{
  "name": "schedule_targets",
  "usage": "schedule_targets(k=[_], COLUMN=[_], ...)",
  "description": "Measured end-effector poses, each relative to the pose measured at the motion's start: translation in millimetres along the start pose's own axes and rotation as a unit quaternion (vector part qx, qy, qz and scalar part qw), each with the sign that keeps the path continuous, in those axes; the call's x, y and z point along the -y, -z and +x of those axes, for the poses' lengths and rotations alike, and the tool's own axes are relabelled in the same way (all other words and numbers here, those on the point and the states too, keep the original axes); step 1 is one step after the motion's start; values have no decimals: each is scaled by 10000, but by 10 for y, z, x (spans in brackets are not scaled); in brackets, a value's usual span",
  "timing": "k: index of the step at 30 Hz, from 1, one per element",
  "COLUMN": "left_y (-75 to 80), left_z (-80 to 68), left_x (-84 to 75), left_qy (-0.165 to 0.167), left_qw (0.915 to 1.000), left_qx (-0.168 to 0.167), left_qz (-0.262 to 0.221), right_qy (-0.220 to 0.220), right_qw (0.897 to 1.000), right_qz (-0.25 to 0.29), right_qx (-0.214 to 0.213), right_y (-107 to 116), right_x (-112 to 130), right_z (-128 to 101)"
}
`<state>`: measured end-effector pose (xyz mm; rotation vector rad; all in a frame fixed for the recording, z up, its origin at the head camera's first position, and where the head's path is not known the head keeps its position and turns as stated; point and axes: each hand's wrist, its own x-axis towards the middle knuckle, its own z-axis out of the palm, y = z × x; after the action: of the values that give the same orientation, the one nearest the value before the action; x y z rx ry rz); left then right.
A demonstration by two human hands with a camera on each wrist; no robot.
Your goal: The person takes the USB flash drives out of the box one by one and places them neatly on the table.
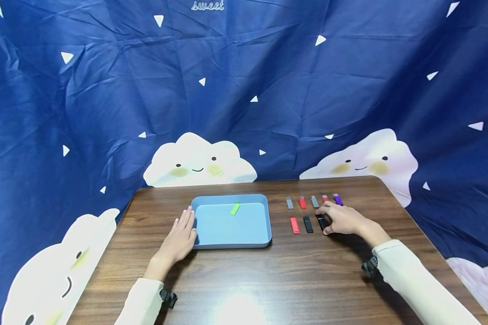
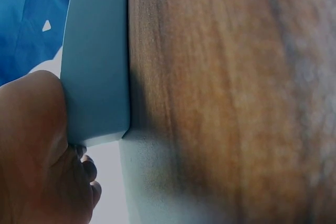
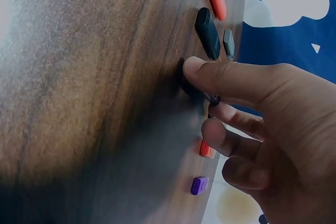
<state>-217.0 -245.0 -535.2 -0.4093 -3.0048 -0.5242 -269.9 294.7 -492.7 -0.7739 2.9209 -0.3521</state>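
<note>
A black USB stick (image 1: pixel 321 222) lies at the right end of the near row. My right hand (image 1: pixel 343 219) pinches it lengthwise, thumb at the near end and index finger at the far end; the right wrist view shows the thumb partly covering it. At the left, my left hand (image 1: pixel 180 238) rests with straight fingers along the side of a light blue tray (image 1: pixel 227 232). In the left wrist view the thumb lies against the tray's outer wall (image 2: pixel 97 61). Inside the tray is a bright green USB stick (image 1: pixel 235 209).
Beside the pinched stick lie another black USB stick (image 1: pixel 307 224) and a red one (image 1: pixel 294 225). Behind them runs a row of several smaller sticks, including grey (image 1: pixel 289 202), red (image 1: pixel 302 202) and purple (image 1: pixel 338 199). A blue curtain (image 1: pixel 244 90) hangs behind the wooden table (image 1: pixel 236 271).
</note>
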Motion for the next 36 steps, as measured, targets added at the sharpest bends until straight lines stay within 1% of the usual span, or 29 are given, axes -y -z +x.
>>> schedule_targets(k=[15, 30, 36], left_y=[2, 19, 10], left_z=[10, -1, 5], left_x=[-3, -16, -5], left_qy=[17, -13, -6], left_qw=[10000, 10000, 10000], left_qx=[40, -7, 27], left_qz=[13, 33, 9], right_qy=[-170, -154, -67], right_qw=[9995, 9997, 9999], right_qz=[158, 161, 134], right_qx=[193, 135, 68], right_y=[-13, -19, 39], right_x=[4, 12, 24], right_z=[-13, -30, -6])
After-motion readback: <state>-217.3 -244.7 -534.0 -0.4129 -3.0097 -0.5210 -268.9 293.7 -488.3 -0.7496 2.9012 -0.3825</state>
